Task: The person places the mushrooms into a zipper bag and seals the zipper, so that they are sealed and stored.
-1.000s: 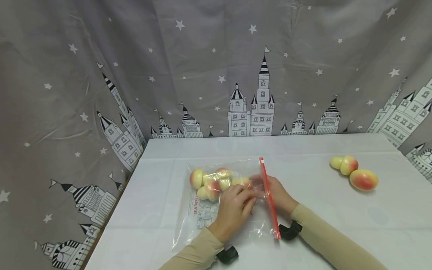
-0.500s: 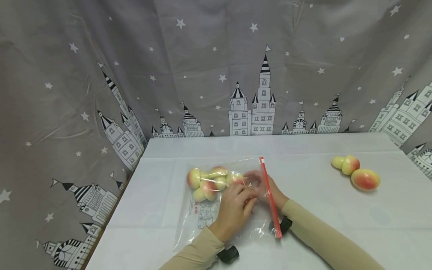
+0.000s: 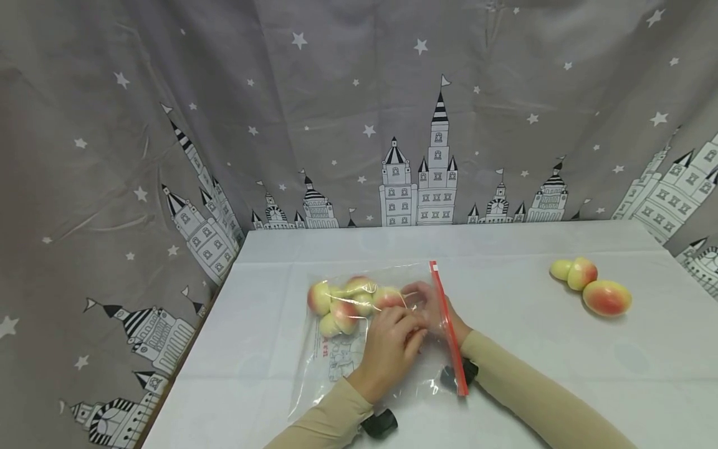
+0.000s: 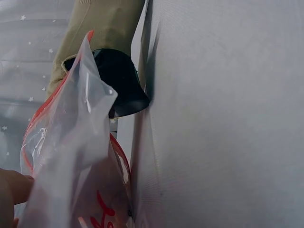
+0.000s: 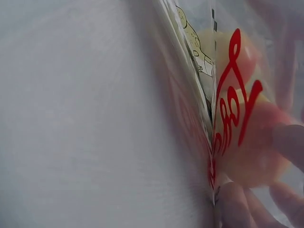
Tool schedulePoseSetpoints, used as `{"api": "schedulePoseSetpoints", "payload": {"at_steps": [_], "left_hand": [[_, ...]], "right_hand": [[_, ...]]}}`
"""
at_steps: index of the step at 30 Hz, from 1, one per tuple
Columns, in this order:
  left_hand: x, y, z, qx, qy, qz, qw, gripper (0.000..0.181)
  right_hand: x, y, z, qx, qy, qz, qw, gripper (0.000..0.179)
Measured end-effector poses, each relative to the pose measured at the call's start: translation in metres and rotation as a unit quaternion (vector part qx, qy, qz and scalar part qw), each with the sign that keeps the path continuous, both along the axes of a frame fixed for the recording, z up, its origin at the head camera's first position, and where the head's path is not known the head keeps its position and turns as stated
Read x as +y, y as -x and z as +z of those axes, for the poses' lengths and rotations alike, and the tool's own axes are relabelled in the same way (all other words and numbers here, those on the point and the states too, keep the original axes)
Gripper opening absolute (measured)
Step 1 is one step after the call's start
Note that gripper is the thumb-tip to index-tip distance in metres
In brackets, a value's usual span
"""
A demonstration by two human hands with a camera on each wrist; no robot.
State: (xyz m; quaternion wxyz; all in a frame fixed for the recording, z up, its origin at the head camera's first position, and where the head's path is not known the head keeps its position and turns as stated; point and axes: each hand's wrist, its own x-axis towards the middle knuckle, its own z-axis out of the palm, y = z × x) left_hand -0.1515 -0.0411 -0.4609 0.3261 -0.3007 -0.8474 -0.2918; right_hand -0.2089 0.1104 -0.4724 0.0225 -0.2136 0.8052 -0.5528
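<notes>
A clear plastic zip bag [image 3: 314,380] with a red closure strip [image 3: 449,324] lies on the table, its mouth facing right. Several yellow-and-red mangoes [image 3: 343,312] sit in its far left part. From the near side my left hand [image 3: 389,349] pinches the film near the mouth; its fingertip [image 4: 16,186] shows at the film in the left wrist view. My right hand [image 3: 432,305] reaches in through the mouth. In the right wrist view its thumb [image 5: 289,142] and fingers curl about a mango [image 5: 256,152], behind film with red lettering.
More yellow-and-red fruit [image 3: 607,298] lies at the table's right, in a touching row with a small pale yellow one [image 3: 561,270] at its left end. A white cloth covers the table [image 3: 550,349]. A grey castle-print curtain [image 3: 336,93] hangs behind.
My right hand has moved left, deeper into the bag, and the mangoes inside have shifted slightly left with it. The left hand keeps its hold on the film.
</notes>
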Motion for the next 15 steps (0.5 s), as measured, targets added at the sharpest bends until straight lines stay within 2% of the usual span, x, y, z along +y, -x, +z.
{"api": "schedulePoseSetpoints", "payload": {"at_steps": [8,15], "left_hand": [[-0.0002,-0.0002,-0.0002,-0.002,0.003,0.005,1.0000,0.006],[-0.0008,0.0000,-0.0001,-0.002,0.004,0.003,1.0000,0.005]], "right_hand": [[-0.0026,0.0020,-0.0020,0.003,-0.002,0.003,1.0000,0.049],[-0.0024,0.0034,-0.0015,0.008,-0.024,-0.018,0.9995,0.043]]}}
